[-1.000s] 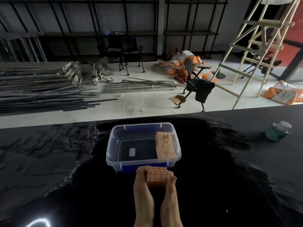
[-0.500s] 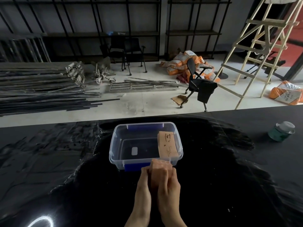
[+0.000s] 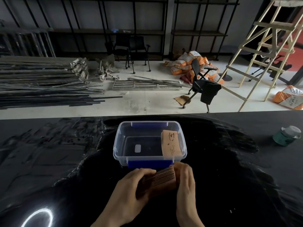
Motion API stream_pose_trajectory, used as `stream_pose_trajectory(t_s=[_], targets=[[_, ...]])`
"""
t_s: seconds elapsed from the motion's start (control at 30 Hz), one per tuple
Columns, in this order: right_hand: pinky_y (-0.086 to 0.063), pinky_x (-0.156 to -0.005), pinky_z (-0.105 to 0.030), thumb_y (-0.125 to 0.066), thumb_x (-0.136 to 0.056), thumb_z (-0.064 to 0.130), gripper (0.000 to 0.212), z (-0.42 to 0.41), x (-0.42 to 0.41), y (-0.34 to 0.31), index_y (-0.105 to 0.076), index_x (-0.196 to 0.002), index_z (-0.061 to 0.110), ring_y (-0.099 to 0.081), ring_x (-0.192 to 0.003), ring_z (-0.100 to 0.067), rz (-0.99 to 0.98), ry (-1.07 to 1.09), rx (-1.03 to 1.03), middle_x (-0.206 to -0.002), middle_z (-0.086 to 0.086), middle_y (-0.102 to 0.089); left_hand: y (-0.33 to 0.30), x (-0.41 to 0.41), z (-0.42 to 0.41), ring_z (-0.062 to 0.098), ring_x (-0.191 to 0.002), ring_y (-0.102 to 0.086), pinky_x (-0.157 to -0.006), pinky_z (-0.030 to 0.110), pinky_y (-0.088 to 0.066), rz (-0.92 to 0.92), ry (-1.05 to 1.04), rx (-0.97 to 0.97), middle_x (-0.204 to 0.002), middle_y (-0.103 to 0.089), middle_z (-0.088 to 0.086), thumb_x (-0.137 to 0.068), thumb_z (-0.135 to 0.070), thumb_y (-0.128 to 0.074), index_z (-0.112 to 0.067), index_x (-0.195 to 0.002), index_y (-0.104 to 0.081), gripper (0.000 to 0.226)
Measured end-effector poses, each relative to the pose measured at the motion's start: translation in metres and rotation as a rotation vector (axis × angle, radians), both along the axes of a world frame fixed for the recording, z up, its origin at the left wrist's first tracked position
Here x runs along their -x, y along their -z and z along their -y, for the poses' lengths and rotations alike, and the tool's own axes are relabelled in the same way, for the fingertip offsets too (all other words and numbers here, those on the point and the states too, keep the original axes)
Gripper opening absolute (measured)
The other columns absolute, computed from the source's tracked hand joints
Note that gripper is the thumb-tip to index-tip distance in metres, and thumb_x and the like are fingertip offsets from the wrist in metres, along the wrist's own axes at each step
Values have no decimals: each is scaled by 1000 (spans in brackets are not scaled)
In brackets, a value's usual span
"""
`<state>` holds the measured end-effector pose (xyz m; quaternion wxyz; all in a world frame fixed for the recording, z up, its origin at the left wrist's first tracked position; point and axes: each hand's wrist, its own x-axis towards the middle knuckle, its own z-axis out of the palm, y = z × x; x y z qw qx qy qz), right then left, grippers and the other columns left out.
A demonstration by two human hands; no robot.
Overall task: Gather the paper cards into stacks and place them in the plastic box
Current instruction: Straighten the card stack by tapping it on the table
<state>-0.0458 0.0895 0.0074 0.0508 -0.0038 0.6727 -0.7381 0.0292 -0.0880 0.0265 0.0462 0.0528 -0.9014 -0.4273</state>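
- While both hands press it, the card stack (image 3: 159, 181) sits between left hand (image 3: 131, 187) and right hand (image 3: 186, 179), fingers closed around its ends.
- It hovers just before the plastic box (image 3: 118, 145).
- Another stack (image 3: 170, 145) lies inside, at the right wall.

Your left hand (image 3: 131, 185) and right hand (image 3: 186, 181) sit close together, forearms nearly parallel, fingers curled inward, each clamped on one end of a shared load.
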Motion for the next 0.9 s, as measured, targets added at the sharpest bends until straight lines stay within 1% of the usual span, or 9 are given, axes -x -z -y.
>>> stream_pose_trajectory(t_s=[0.07,0.17,0.3,0.37,0.43,0.53,0.6,0.73,0.9], targets=[[-56,-73,-23,-56,-95,45,27,22,-3,-2,-68,-102,23,-70,-87,-9,-42,-49,-167,-95,13,-72,2,2,6,-10,-118,-55,-105,21,-48,68,32,105,-124,-60,-29,-79,-29,-78,-51,-131,-52,62],[-55,-67,-18,-65,-99,23,5,33,1,24,-67,-94,25,-70,-82,-7,-86,-73,-254,-92,16,-72,10,7,5,-7,-116,-55,-105,21,-47,104,44,113,-121,-58,-29,-74,-22,-74,-51,-130,-53,66],[-57,-60,-28,-67,-97,18,11,37,-3,36,-63,-87,20,-69,-73,-12,-60,-47,-304,-76,0,-70,30,-4,3,4,-124,-57,-103,28,-52,71,-76,-152,-129,-59,-20,-73,-12,-73,-48,-131,-54,71],[-58,-57,-29,-67,-97,16,13,36,-1,37,-62,-85,18,-69,-68,-15,-70,-32,-301,-73,-2,-70,29,-8,-9,4,-126,-56,-101,27,-50,15,-213,-403,-133,-59,-17,-80,-22,-74,-42,-135,-51,64],[-58,-57,-25,-66,-98,15,12,35,-1,39,-62,-87,16,-71,-67,-14,-44,-41,-298,-72,-3,-70,23,-2,-29,3,-121,-59,-102,29,-47,14,-422,-630,-129,-62,-13,-92,-47,-62,-37,-133,-53,43],[-61,-60,-29,-61,-101,19,14,39,-5,38,-64,-87,18,-72,-73,-12,-31,-17,-299,-83,7,-74,23,17,-50,14,-108,-67,-101,50,-52,-54,-750,-741,-110,-73,-2,-98,-47,-41,-30,-119,-63,35],[-61,-63,-29,-54,-105,25,24,40,-4,37,-68,-86,21,-72,-76,-10,-11,31,-267,-86,13,-74,21,25,-55,18,-100,-69,-99,55,-53,-123,-829,-738,-102,-76,1,-106,-30,-39,-26,-113,-65,28],[-56,-67,-19,-50,-105,20,18,40,1,35,-66,-99,27,-70,-84,-2,-56,20,-275,-92,20,-74,26,27,-43,14,-96,-72,-91,42,-57,-178,-729,-600,-101,-77,1,-107,-13,-39,-26,-116,-62,29],[-54,-68,-17,-54,-103,7,20,41,-2,44,-61,-92,21,-68,-82,-7,-125,36,-344,-82,4,-71,42,18,-38,17,-103,-71,-96,44,-54,-186,-753,-597,-103,-75,5,-105,-7,-40,-20,-112,-62,26]])
